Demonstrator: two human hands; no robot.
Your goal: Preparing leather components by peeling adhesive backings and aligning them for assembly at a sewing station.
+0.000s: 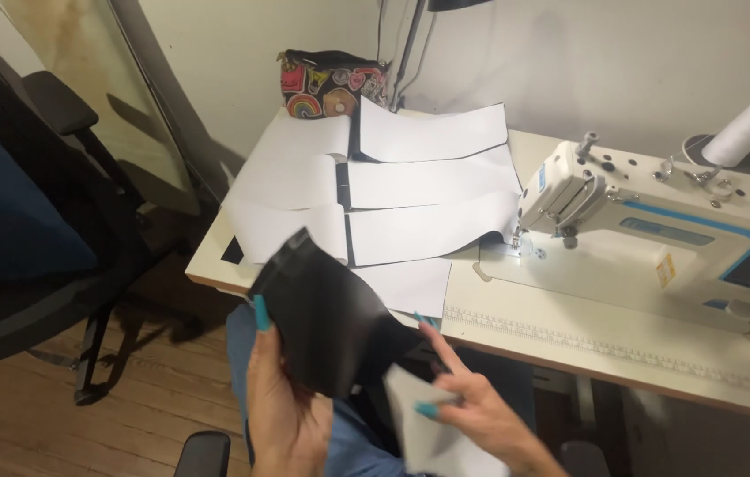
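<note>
My left hand (282, 402) grips a black fabric piece (326, 318), held up over my lap at the table's front edge. My right hand (472, 406) pinches a white fabric piece (423, 433) low in the view, its index finger reaching up under the black piece. Both hands have teal nails. On the table behind lie several white fabric panels (428, 181) with black edges, overlapped in rows.
A white sewing machine (648, 243) stands on the white table (569, 340) at the right, a white thread cone (741, 132) behind it. A colourful pouch (326, 84) sits by the wall. A black office chair (48, 221) stands left on the wooden floor.
</note>
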